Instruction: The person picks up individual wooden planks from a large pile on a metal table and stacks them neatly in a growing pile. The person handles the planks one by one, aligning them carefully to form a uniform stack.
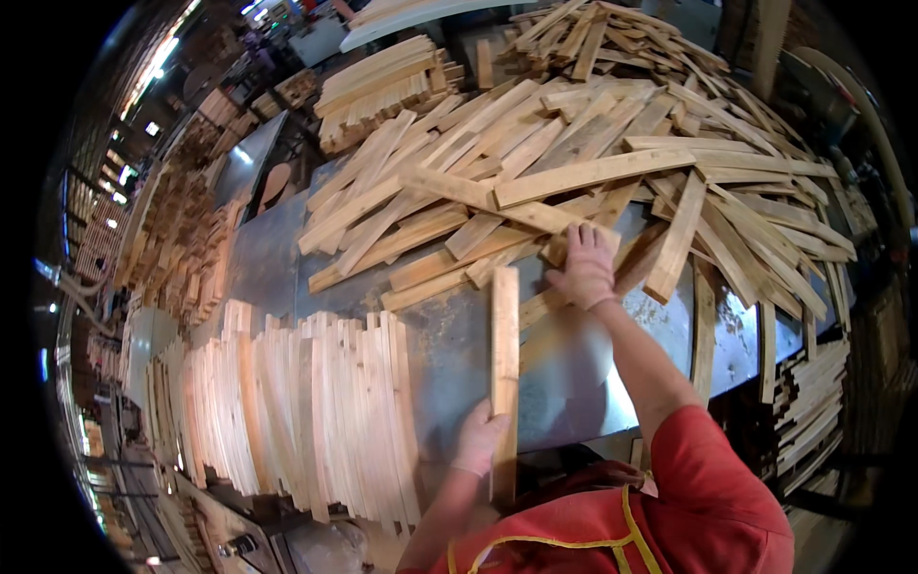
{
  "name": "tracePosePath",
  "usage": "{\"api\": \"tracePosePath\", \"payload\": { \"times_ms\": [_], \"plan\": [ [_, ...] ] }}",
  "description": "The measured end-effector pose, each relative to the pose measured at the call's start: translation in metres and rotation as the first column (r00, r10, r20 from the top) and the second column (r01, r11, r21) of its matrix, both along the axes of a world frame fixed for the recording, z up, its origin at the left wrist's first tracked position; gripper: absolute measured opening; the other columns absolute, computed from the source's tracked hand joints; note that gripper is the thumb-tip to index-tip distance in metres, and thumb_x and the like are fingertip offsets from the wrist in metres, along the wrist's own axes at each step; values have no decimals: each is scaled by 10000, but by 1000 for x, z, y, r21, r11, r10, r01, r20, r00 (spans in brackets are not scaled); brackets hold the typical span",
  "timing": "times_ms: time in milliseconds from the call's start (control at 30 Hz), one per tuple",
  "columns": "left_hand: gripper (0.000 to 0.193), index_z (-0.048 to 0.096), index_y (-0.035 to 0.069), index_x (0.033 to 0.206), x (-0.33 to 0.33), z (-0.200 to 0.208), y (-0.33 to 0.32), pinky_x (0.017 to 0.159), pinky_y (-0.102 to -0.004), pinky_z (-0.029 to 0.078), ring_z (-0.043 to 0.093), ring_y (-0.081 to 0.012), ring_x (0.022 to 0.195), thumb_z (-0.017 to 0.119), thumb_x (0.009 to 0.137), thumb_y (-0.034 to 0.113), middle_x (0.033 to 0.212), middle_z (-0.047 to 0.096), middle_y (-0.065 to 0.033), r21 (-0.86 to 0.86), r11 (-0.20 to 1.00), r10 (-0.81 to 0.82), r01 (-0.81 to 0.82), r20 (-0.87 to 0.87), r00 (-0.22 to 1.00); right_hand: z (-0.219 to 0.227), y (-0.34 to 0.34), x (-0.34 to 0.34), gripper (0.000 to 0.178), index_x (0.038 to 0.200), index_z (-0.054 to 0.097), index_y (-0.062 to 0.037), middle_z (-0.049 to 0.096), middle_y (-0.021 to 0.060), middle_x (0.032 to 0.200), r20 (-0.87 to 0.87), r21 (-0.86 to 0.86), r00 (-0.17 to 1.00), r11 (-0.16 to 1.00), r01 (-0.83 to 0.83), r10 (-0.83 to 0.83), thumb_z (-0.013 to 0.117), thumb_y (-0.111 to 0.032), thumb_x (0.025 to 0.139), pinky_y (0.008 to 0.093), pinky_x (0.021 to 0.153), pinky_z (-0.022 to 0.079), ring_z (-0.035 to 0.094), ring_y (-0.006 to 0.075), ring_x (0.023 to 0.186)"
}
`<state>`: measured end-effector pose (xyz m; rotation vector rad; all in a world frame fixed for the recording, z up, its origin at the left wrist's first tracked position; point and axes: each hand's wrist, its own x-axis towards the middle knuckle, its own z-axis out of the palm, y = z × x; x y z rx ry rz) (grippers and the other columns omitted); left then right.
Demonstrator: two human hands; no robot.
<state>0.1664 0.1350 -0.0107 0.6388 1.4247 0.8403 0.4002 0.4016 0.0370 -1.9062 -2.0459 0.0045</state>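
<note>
My left hand [479,438] is closed around the lower part of a narrow wooden board [505,344], which points away from me over the metal table's front edge. Farther out, my right hand [585,272] reaches to the near edge of a loose pile and grips the right end of another wooden board [478,194]. That second board slants across the pile, and one more plank [598,177] lies over it. My right thumb and fingertips press on the wood; the underside of the grip is hidden.
A grey metal table [449,340] bears the jumbled board pile [535,124]. To my left stands a close row of boards [306,411]. Stacked boards [378,86] are at the back, with more stacks [813,402] low at the right and along the left side.
</note>
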Motion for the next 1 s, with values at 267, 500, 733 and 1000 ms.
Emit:
{"api": "tracePosePath", "payload": {
  "times_ms": [267,500,733,1000],
  "plan": [
    [424,690,27,1349,-30,32,-60,933,-346,526,675,-196,954,657,943,145,1029,727,-96,35,997,74,-66,-497,864,-15,68,24,535,1330,623,-57,686,168,1261,-225,-210,973,973,-97,48,811,-232,860,449,899,580,693,394,1110],
    [717,524,104,1539,-104,26,-73,1187,-513,379,455,-369,1427,753,889,300,1527,508,-154,-96,986,-85,134,-993,-83,-71,21,-70,414,1163,725,-66,737,100,1057,-861,-450,-63,812,-371,-505,827,-380,913,415,823,541,697,280,1024],
    [778,498,116,1528,-129,21,-86,1195,-563,328,401,-366,1437,765,845,376,1515,467,-127,-94,916,-61,390,-993,-96,-64,19,-151,483,1316,634,-72,714,113,1180,-749,-566,-294,804,-182,-594,821,-311,939,435,790,568,697,273,982],
    [696,626,81,1399,-151,20,-86,1216,-516,315,409,-338,1434,717,886,543,1468,531,-108,65,919,1,390,-987,161,-66,-139,-151,311,1117,730,6,760,139,984,-871,-483,298,786,-384,-390,762,-215,900,414,749,608,749,268,849]
  ]
}}
